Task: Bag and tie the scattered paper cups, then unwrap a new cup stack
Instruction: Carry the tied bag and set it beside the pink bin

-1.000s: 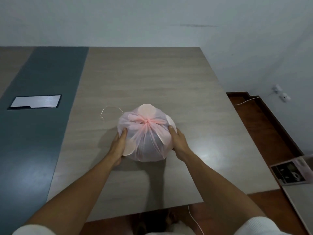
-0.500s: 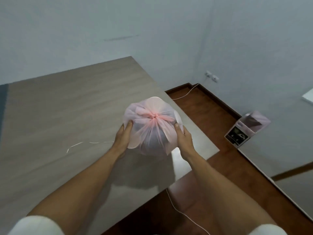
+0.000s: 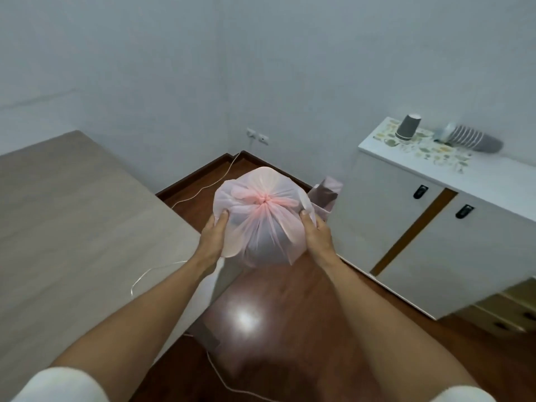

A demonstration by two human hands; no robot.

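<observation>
A knotted, translucent pink bag (image 3: 262, 219) full of paper cups hangs in the air over the wooden floor, past the table's right edge. My left hand (image 3: 213, 236) grips its left side and my right hand (image 3: 314, 232) grips its right side, thumbs on top. On the white cabinet at the right lies a stack of grey ribbed cups (image 3: 471, 137) on its side, blurred, so I cannot tell its wrapping. A single grey cup (image 3: 408, 126) stands upside down beside it.
The wooden table (image 3: 72, 227) fills the left, with a thin white string (image 3: 150, 271) near its edge. A white cabinet (image 3: 435, 227) stands at the right. A pinkish box (image 3: 324, 195) sits on the floor behind the bag. A cable runs to the wall socket (image 3: 256, 137).
Both hands lifted the tied bag off the table and carried it right, out over the floor. The view swung right, bringing the cabinet and cups into sight.
</observation>
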